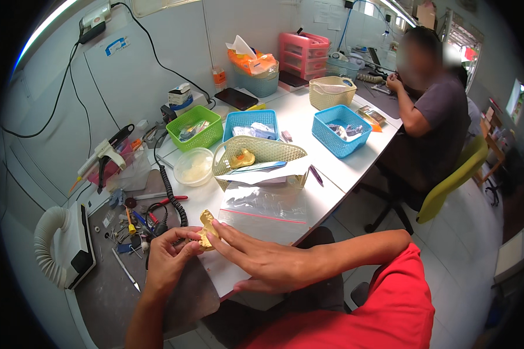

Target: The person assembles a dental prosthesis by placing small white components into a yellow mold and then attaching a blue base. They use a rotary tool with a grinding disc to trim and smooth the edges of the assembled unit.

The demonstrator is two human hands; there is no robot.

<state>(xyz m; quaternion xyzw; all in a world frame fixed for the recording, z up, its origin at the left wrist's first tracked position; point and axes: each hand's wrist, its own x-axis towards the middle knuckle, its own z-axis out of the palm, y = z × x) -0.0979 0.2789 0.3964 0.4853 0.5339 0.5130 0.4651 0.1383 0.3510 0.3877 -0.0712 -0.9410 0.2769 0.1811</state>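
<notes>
Over the front edge of the white table, my left hand (170, 250) is closed on a small yellow dental cast (207, 230), pinching its lower left side between thumb and fingers. My right hand (267, 256) reaches in from the right with its fingers stretched out. Its fingertips lie against the right side of the cast and hide part of it. Just beyond both hands is a clear zip bag (262, 212) with a red seal line. Behind that, a cream basket (262, 152) holds another yellow cast (242, 158) and some papers.
Pliers and small tools (137, 224) crowd the dark mat at left, by a white machine with a ribbed hose (49, 247). A round plastic tub (194, 167), a green basket (195, 126) and blue baskets (341, 131) stand farther back. Another person (433, 110) sits at the far right.
</notes>
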